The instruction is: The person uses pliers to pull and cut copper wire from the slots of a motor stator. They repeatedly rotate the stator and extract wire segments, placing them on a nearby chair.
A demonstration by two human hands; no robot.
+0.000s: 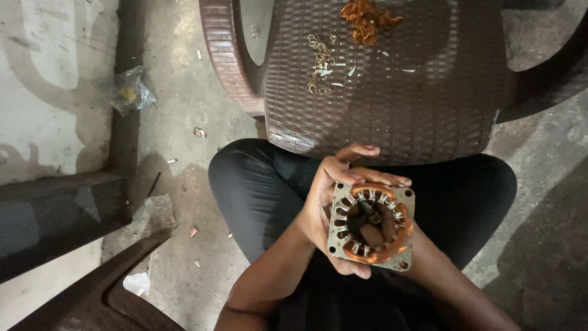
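I hold a square metal motor stator (371,227) with copper windings round its central hole, just above my lap. My left hand (327,196) grips its left edge, fingers curled over the top corner and thumb under the bottom. My right hand (372,235) is behind the stator; only a finger shows through the central hole, and its wrist leaves to the lower right. On the brown woven plastic chair (429,110) in front of me lie a tangle of copper wire (366,19) and a small heap of pale wire scraps (321,64).
Concrete floor lies all around, littered with a crumpled clear plastic bag (131,91), another plastic scrap (158,211) and small bits. A dark ledge (55,214) runs at the left. Part of another brown chair (110,294) sits at the bottom left.
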